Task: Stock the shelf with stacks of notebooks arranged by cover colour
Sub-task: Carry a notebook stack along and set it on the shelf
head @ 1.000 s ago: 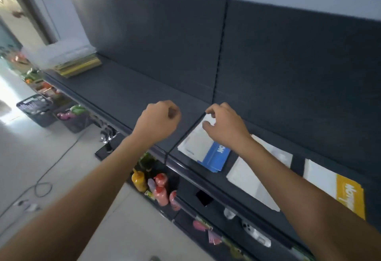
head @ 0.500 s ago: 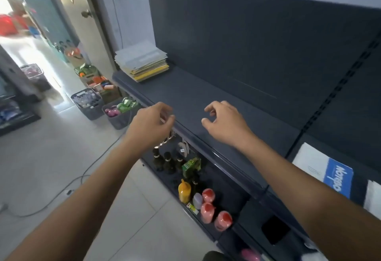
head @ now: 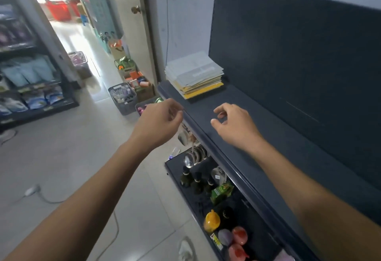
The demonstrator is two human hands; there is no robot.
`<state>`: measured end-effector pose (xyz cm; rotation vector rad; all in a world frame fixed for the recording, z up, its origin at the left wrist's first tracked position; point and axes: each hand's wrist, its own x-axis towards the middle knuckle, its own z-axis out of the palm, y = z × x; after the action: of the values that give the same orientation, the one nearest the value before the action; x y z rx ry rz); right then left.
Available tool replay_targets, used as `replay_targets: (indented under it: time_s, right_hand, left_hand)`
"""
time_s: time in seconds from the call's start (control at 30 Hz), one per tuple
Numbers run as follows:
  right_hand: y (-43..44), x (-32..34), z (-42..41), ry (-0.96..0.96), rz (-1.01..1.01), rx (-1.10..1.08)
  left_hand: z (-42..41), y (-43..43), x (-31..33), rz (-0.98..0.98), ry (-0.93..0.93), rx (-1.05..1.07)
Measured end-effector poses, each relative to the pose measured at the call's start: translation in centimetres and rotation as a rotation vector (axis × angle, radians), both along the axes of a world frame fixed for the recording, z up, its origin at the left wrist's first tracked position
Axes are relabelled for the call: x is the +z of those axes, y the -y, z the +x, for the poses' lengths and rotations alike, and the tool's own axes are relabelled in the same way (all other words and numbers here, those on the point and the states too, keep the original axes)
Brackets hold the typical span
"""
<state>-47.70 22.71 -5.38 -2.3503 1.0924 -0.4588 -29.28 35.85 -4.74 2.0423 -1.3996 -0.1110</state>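
Note:
A stack of notebooks (head: 195, 75), white covers on top and yellow ones below, lies at the far left end of the dark shelf (head: 257, 137). My left hand (head: 159, 121) hovers just off the shelf's front edge, fingers loosely curled, holding nothing. My right hand (head: 235, 122) hangs over the bare shelf board, fingers spread and bent, also holding nothing. Both hands are a short way in front of the stack and not touching it.
Below the shelf a lower tier (head: 216, 199) holds bottles, a green carton and pink and yellow containers. Grey baskets (head: 122, 100) and boxes of goods line the floor by the door (head: 132, 24). A cable (head: 51, 201) runs across the tiled floor. Another rack (head: 31, 87) stands at left.
My view has swung left along the shelf. The blue and white notebooks at the right have left the frame, and the white and yellow stack is now closer. Both hands stay empty.

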Motion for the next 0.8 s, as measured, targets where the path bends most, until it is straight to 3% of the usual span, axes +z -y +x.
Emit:
replay_targets:
  time_s: [0.47, 0.8]
  right_hand:
    - [8.7, 0.8, 15.2, 0.030, 0.000, -0.125]
    - [10.8, -0.5, 22.6, 0.138, 0.028, -0.448]
  left_hand:
    - [16.6, 8.4, 0.0, 0.058, 0.003, -0.036]
    - [28.5, 15.0, 0.4, 0.083, 0.062, -0.282]
